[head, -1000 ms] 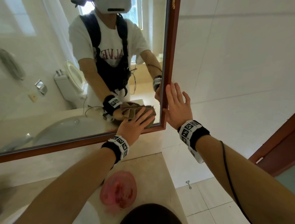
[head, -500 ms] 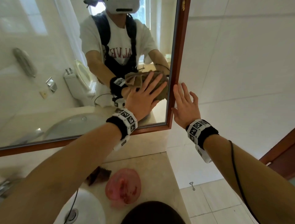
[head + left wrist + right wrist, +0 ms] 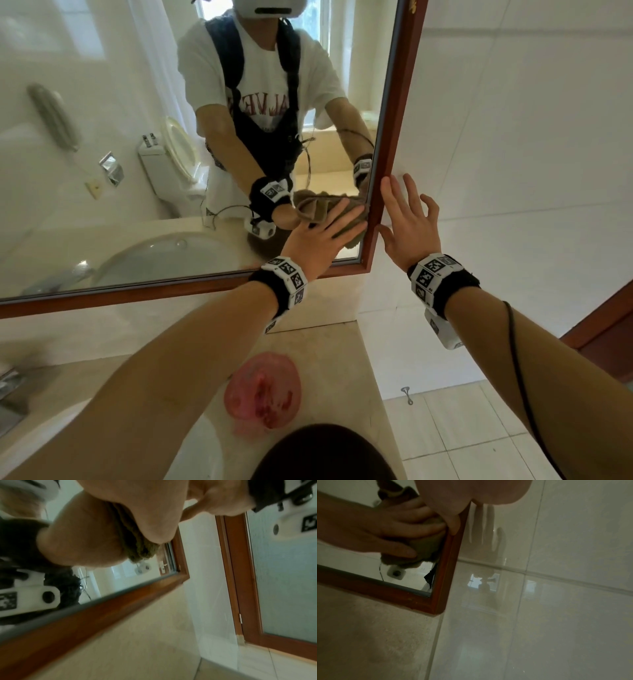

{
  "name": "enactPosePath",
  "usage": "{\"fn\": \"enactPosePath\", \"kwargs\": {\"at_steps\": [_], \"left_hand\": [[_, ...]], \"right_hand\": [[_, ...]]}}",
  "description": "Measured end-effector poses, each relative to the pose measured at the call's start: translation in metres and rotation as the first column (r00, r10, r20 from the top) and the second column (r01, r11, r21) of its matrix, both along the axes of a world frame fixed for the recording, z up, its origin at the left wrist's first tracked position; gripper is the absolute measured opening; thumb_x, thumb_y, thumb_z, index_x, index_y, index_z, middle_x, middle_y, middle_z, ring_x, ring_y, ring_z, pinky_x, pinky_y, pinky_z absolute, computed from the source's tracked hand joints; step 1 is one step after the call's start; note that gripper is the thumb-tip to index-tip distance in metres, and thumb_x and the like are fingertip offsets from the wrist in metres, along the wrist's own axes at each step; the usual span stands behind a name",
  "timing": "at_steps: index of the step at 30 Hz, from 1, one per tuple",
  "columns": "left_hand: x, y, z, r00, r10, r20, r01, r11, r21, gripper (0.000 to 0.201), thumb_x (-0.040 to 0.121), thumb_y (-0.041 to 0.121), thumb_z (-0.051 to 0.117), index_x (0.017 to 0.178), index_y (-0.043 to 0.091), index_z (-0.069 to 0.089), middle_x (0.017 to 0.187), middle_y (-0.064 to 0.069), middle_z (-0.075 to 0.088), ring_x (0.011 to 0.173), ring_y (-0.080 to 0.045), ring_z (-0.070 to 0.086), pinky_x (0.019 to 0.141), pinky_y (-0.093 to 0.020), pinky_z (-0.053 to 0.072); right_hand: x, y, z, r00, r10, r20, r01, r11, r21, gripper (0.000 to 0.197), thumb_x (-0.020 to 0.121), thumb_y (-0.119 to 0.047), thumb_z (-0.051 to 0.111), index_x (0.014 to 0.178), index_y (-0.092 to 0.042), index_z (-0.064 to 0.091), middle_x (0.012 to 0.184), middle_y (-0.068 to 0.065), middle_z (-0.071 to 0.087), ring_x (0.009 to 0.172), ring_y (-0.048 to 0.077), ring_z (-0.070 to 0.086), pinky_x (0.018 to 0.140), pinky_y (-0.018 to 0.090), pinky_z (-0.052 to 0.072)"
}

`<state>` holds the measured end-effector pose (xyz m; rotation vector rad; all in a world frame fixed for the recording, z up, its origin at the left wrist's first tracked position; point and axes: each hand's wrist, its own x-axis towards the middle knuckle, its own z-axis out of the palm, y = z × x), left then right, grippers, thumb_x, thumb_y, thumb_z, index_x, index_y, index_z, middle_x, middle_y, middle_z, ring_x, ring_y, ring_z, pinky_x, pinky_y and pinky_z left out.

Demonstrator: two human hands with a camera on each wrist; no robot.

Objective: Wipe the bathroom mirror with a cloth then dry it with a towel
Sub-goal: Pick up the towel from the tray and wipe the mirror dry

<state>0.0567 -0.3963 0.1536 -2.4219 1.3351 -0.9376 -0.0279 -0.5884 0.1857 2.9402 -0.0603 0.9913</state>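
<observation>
Head view shows your left hand (image 3: 317, 241) pressing a brown cloth (image 3: 349, 226) flat against the mirror (image 3: 102, 102), fingers stretched straight over it. The cloth sits at the glass's lower right corner, bunched into soft folds, its right edge touching the mirror's reddish wooden frame (image 3: 399, 137). From the right wrist view, the cloth (image 3: 423, 550) bulges out beneath those fingers (image 3: 399, 549), close against the frame's inner edge. Your right hand (image 3: 407, 222) is released and holds nothing: it rests flat on the white tiled wall (image 3: 531, 137) just beside the frame, fingers spread, thumb touching the wood.

Below the mirror runs a beige stone worktop (image 3: 329, 349). A pink item (image 3: 263, 394) with darker red patches lies on it near its right end; what it is cannot be told. A white basin (image 3: 191, 455) is set into the worktop at the lower left, with part of a metal tap (image 3: 10, 394) at the far left edge. To the right, pale floor tiles (image 3: 455, 421) meet a wood-framed door (image 3: 603, 325). The glass reflects a toilet and a bright window.
</observation>
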Motion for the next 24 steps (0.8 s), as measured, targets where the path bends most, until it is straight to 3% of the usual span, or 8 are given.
{"fn": "enactPosePath", "kwargs": {"at_steps": [3,5,10,14,18,21,24], "left_hand": [[0.000,0.013,-0.017,1.000,0.001,-0.025,0.001,0.994,0.107,0.080,0.097,0.024,0.054,0.159,0.028,0.003,0.167,-0.003,-0.009,0.153,-0.028,-0.009,0.119,-0.052,0.015],[-0.001,0.022,-0.019,1.000,0.004,-0.026,0.000,0.987,0.159,0.077,0.097,0.020,0.049,0.159,0.028,0.003,0.167,-0.002,-0.009,0.153,-0.028,-0.007,0.119,-0.052,0.016],[0.002,0.046,-0.016,1.000,0.020,-0.014,-0.016,0.966,0.258,0.079,0.097,0.017,0.044,0.158,0.027,-0.006,0.165,-0.002,-0.019,0.152,-0.028,-0.015,0.121,-0.054,0.009],[0.008,0.069,-0.012,1.000,0.001,0.003,-0.001,0.976,0.216,0.075,0.100,0.020,0.043,0.159,0.029,-0.003,0.165,0.001,-0.018,0.153,-0.026,-0.012,0.120,-0.053,0.011],[0.020,0.107,0.002,1.000,-0.003,0.022,0.001,0.997,0.074,0.075,0.099,0.033,0.050,0.159,0.031,0.005,0.166,0.003,-0.009,0.153,-0.025,-0.006,0.118,-0.054,0.024],[0.025,0.145,0.018,1.000,0.014,-0.002,-0.014,0.999,0.031,0.072,0.100,0.041,0.046,0.158,0.032,0.004,0.167,0.001,-0.002,0.153,-0.027,-0.003,0.116,-0.057,0.026],[0.028,0.180,0.025,0.997,0.056,0.047,-0.054,0.998,-0.031,0.069,0.100,0.045,0.041,0.158,0.031,0.007,0.167,-0.002,0.005,0.153,-0.030,0.004,0.118,-0.056,0.022]], "right_hand": [[0.000,0.002,0.000,0.999,-0.029,0.016,0.029,1.000,-0.005,0.084,0.086,-0.022,0.065,0.151,-0.016,0.011,0.157,0.010,0.025,0.146,0.030,0.015,0.110,0.052,0.021],[-0.002,0.007,-0.001,0.997,-0.078,0.015,0.078,0.997,-0.012,0.084,0.086,-0.022,0.064,0.151,-0.015,0.011,0.158,0.014,0.017,0.146,0.032,0.012,0.110,0.053,0.021],[-0.004,0.033,0.000,0.986,-0.164,0.019,0.165,0.985,-0.049,0.084,0.086,-0.038,0.061,0.151,-0.011,0.015,0.157,0.027,0.004,0.146,0.040,0.004,0.111,0.055,0.018],[0.002,0.059,0.008,0.995,-0.088,0.050,0.093,0.990,-0.107,0.092,0.082,-0.037,0.068,0.151,-0.012,0.012,0.157,0.025,0.008,0.146,0.037,0.008,0.109,0.053,0.021],[0.012,0.082,0.019,0.997,-0.045,0.063,0.052,0.992,-0.118,0.094,0.082,-0.040,0.069,0.152,-0.011,0.013,0.157,0.024,0.008,0.146,0.036,0.008,0.110,0.050,0.020],[0.018,0.107,0.025,0.999,0.018,0.046,-0.013,0.995,-0.103,0.091,0.085,-0.043,0.062,0.152,-0.011,0.009,0.158,0.022,0.005,0.147,0.035,0.007,0.112,0.051,0.020],[0.028,0.145,0.028,0.995,0.092,0.028,-0.089,0.991,-0.103,0.085,0.090,-0.046,0.052,0.153,-0.014,0.004,0.159,0.019,0.000,0.147,0.033,0.002,0.114,0.048,0.013]]}}
